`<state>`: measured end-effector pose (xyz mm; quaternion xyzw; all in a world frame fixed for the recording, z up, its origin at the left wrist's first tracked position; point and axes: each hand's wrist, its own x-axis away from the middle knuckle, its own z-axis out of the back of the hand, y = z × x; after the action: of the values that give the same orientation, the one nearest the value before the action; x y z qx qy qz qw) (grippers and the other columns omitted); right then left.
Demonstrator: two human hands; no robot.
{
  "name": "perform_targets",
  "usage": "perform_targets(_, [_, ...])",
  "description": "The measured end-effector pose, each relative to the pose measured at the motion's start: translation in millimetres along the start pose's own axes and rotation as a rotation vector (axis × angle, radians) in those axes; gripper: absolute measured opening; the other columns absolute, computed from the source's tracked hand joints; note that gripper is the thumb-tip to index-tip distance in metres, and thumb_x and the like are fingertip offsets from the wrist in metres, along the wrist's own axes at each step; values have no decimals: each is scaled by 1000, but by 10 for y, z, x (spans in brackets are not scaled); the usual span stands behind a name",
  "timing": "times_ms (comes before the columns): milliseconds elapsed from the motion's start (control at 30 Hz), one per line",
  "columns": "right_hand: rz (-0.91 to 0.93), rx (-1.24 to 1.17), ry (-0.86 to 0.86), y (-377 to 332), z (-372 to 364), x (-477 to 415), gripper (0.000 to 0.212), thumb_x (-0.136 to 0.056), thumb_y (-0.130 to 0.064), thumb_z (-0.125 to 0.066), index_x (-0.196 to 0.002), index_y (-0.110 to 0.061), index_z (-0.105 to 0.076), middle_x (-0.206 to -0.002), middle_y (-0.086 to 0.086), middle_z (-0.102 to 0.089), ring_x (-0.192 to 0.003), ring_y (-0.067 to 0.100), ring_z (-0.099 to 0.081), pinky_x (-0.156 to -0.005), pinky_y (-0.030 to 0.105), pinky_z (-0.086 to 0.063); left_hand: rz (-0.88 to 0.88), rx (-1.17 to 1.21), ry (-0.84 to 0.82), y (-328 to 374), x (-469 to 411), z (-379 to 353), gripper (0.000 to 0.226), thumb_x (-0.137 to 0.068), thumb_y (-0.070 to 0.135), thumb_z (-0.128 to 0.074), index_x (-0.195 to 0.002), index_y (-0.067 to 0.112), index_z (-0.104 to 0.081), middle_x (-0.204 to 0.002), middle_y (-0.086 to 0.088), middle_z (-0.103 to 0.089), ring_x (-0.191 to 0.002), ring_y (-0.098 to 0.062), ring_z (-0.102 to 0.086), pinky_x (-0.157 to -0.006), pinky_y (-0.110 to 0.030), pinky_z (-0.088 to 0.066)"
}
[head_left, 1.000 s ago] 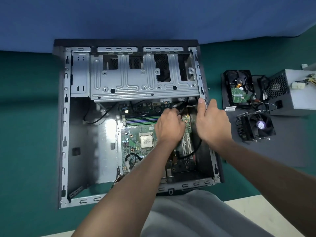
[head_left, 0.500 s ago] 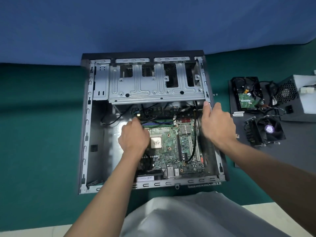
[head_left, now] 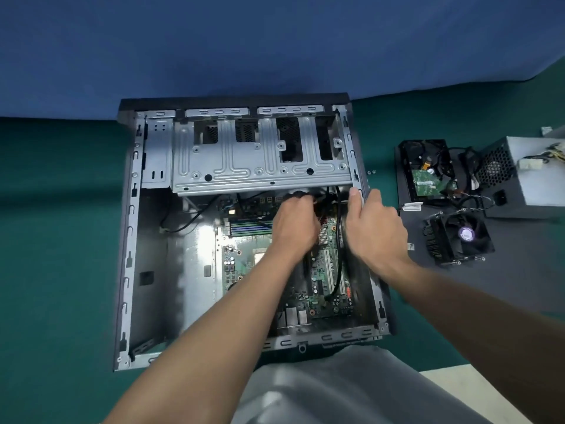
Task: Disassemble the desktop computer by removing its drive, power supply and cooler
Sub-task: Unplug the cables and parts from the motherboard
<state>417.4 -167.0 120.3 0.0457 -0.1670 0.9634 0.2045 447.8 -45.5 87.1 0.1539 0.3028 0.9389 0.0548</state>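
The left hand (head_left: 295, 223) reaches down into the open computer case (head_left: 132, 240), knuckles up, with its fingers curled round a cable bundle (head_left: 301, 194) of black leads that shows just past the knuckles; the fingertips themselves are hidden. Just beside it on the outer side, the right hand (head_left: 377, 229) grips the case's side wall, its thumb (head_left: 354, 195) laid straight up along the inner face of the rim and the other fingers wrapped over the outside. Directly beyond both grips sits the grey metal drive cage (head_left: 260, 166), its near edge overhanging the held bundle. Under the left hand and wrist lies the green motherboard (head_left: 324, 270), with the memory sticks (head_left: 249, 228) just to the inner side of the left knuckles. A thick black cable (head_left: 338, 264) runs between the two hands and on down the board below the right wrist. The task's removed parts lie outside the case, well out from the right hand's grip, on a dark mat (head_left: 519, 276): the cooler (head_left: 458, 240) nearest that hand with its fan facing up, the hard drive (head_left: 426, 175) beyond the cooler, circuit board up, and the grey power supply (head_left: 538, 179) farthest out, its wires trailing toward the drive. The case rests on a green table cover (head_left: 61, 240).
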Motion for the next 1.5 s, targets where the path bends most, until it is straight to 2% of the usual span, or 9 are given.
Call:
perform_targets(100, [-1, 10, -22, 12, 9, -15, 59, -98, -55, -13, -108, -7, -45, -86, 17, -59, -73, 32, -46, -66, 41, -34, 56, -85, -103, -78, -171, -57, 12, -98, 15, -52, -100, 6, -61, -81, -8, -57, -82, -29, -60, -78, -38, -48])
perform_targets(267, [-24, 59, -38, 16, 2, -18, 46, -98, -54, -13, -92, -15, -36, -63, -4, -33, -71, 30, -42, -64, 40, -31, 96, -9, -235, -133, -426, -193, 26, -99, 26, -48, -122, 15, -52, -99, -12, -57, -103, -36, -60, -76, -36, -40])
perform_targets(467, [-19, 82, -30, -17, 20, -9, 42, -100, -51, -17, -90, -14, -36, -61, -4, -33, -70, 30, -42, -63, 41, -32, 204, 105, -329, -129, -556, -371, 23, -101, 31, -39, -113, 16, -53, -114, -18, -61, -108, -37, -60, -78, -33, -36])
perform_targets(533, [-12, 83, -22, -28, 26, -8, 42, -100, -50, -17, -90, -14, -36, -62, -2, -35, -69, 31, -44, -63, 41, -34, 209, 149, -327, -109, -589, -398, 19, -100, 28, -40, -106, 15, -54, -115, -19, -62, -105, -37, -61, -81, -33, -40])
perform_targets(667, [-11, 94, -15, -36, 28, -16, 42, -99, -50, -18, -88, -14, -36, -61, -2, -34, -71, 34, -48, -63, 41, -35, 166, 165, -240, -57, -585, -430, 17, -92, 14, -48, -99, 9, -62, -84, -9, -60, -86, -33, -65, -70, -30, -44])
perform_targets(833, [-7, 83, -6, -33, 23, -15, 42, -99, -50, -19, -88, -14, -36, -61, -2, -34, -68, 32, -45, -63, 41, -35, 163, 157, -192, -45, -592, -462, 22, -90, 15, -50, -108, 11, -63, -104, -18, -66, -95, -35, -64, -75, -31, -43])
perform_targets(1033, [-6, 81, -4, -34, 23, -18, 43, -99, -51, -19, -87, -14, -37, -61, -1, -36, -71, 36, -51, -64, 42, -38, 237, 191, -116, -1, -608, -470, 19, -93, 17, -50, -100, 10, -67, -101, -15, -68, -84, -29, -63, -65, -28, -39])
perform_targets(1267, [-1, 86, -8, -25, 28, -23, 43, -99, -51, -18, -87, -13, -37, -60, -1, -36, -69, 34, -48, -62, 41, -36, 121, 124, -192, -33, -490, -500, 29, -93, 18, -47, -116, 6, -60, -109, -24, -62, -98, -40, -61, -75, -35, -45])
perform_targets(1500, [0, 95, -17, -20, 29, -25, 45, -99, -51, -17, -87, -14, -38, -62, 1, -41, -69, 34, -50, -62, 40, -36, 191, 190, -120, 33, -509, -459, 24, -87, 16, -54, -106, 7, -66, -103, -20, -67, -94, -38, -63, -69, -32, -45])
